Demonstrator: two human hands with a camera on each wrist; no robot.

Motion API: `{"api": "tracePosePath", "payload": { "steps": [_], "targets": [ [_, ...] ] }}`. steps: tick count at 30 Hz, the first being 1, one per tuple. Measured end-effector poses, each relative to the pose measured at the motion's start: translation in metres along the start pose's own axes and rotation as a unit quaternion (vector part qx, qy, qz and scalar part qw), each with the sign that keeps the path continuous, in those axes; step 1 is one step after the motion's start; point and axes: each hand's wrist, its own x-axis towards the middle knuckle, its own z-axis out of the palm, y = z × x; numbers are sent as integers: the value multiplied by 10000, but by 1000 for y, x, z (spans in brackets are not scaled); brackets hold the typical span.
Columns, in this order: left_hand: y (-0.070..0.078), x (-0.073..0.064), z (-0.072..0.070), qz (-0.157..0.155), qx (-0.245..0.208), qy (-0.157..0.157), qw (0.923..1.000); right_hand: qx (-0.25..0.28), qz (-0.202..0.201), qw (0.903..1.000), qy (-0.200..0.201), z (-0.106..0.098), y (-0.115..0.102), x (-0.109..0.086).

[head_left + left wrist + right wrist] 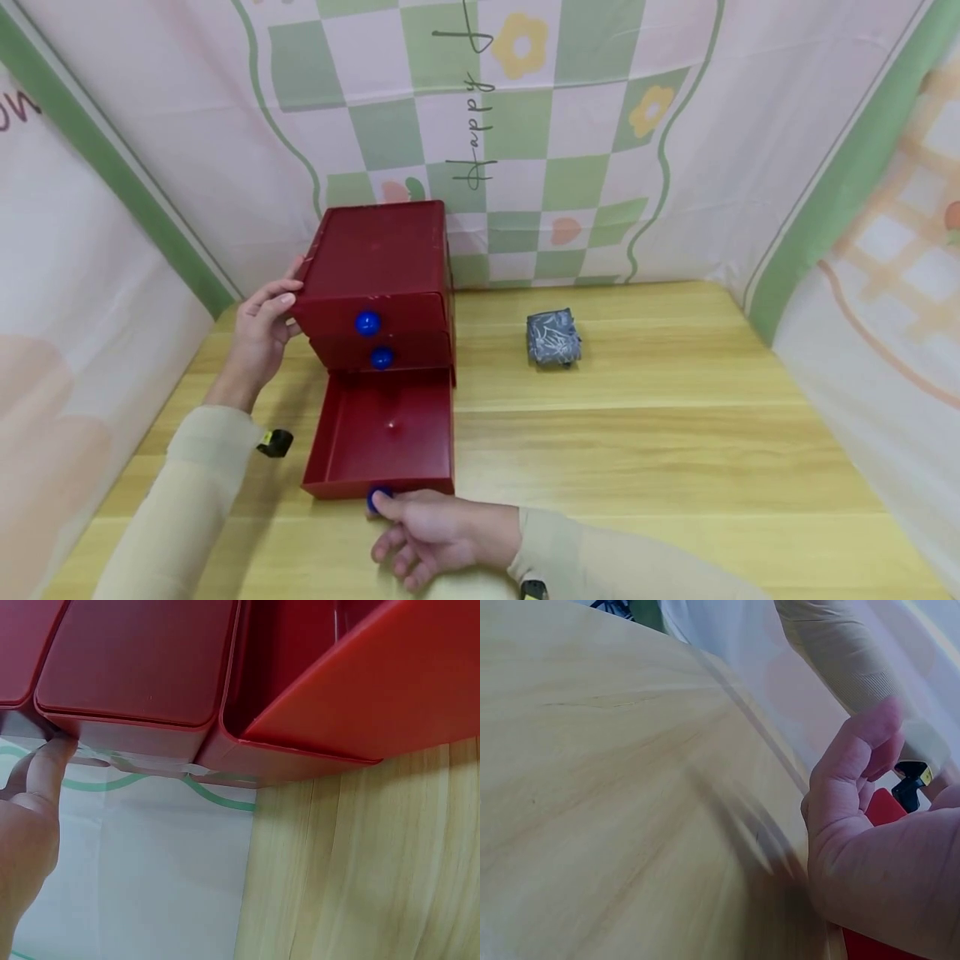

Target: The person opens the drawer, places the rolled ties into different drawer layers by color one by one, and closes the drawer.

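A dark red drawer cabinet stands at the left of the table, with its bottom drawer pulled out and nothing inside it. My left hand rests against the cabinet's upper left side; the left wrist view shows an extended finger touching the red casing. At the drawer's front, my right hand pinches its blue knob between thumb and forefinger, the other fingers loosely bent. The two upper drawers are closed, each with a blue knob. In the right wrist view the knob is hidden behind the hand.
A small grey patterned cloth-like bundle lies on the wooden table, right of the cabinet. Printed fabric hangs behind the table, and more fabric walls enclose both sides.
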Motion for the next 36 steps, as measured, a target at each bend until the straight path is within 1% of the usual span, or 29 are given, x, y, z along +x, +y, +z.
{"api": "tracePosePath", "payload": {
  "steps": [8,18,27,31,36],
  "targets": [
    [-1,-1,-1,-7,-84,13,10000,-60,20,9999,-109,-5,1,0],
    [-2,-1,-1,20,-43,60,10000,-41,92,9990,-439,-7,-1,0],
    [-2,-1,-1,-5,-22,84,10000,-79,156,9986,-494,-9,0,-1],
    [-3,-2,0,17,-56,102,9999,-239,282,9963,-778,-15,-1,-5],
    [-2,-2,0,26,-61,95,9999,-590,456,9889,-1288,-23,-7,-15]
  ]
}}
